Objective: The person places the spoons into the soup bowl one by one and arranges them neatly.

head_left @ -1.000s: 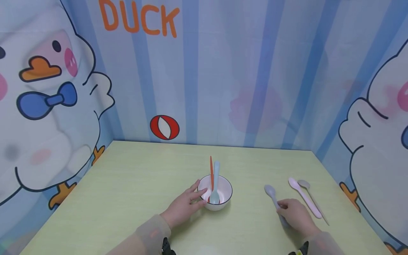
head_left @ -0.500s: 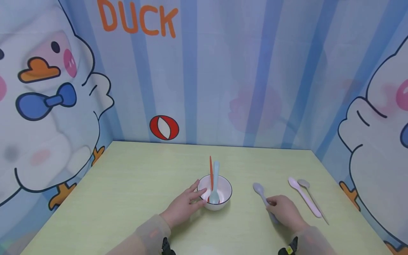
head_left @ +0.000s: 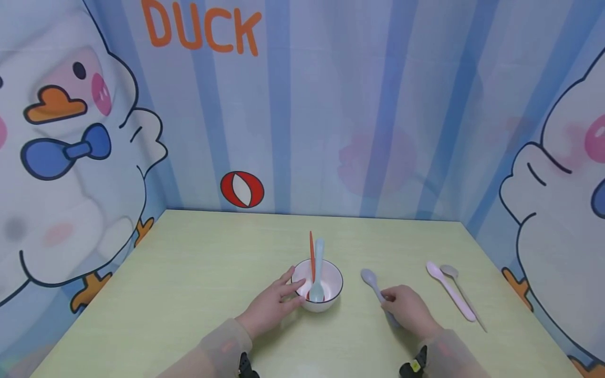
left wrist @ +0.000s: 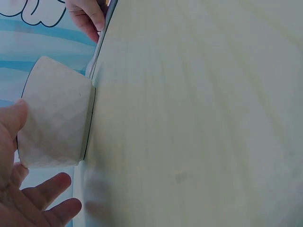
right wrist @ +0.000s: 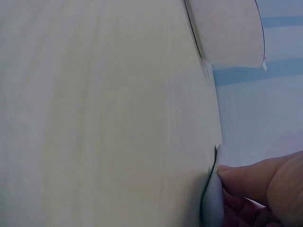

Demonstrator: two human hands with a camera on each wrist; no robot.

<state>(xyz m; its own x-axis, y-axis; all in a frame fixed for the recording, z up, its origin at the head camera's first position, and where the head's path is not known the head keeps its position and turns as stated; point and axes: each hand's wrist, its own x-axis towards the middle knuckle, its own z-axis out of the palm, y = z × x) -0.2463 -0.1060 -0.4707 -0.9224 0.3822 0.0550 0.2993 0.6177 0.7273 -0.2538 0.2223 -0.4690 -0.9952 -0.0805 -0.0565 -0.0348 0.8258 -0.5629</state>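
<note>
Right grip (head_left: 410, 311) pinches a lavender spoon (head_left: 371, 280), left grip (head_left: 268, 310) rests spread against the bowl (head_left: 323, 306), the backdrop (head_left: 326, 105) reading "DUCK".

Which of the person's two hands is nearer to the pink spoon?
Right. The right hand, pinching the grey-purple spoon, is left of the pink spoon; the left hand is much farther left, touching the bowl.

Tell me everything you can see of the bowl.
The bowl is round and whitish, pinkish inside, with a thin dark rim and a faceted outer wall; it looks ceramic, though that is uncertain. It stands upright on the table, left of the grey-lilac spoon. A pale blue spoon and a red-orange utensil lean in it, handles up. The left hand touches its left side.
</note>
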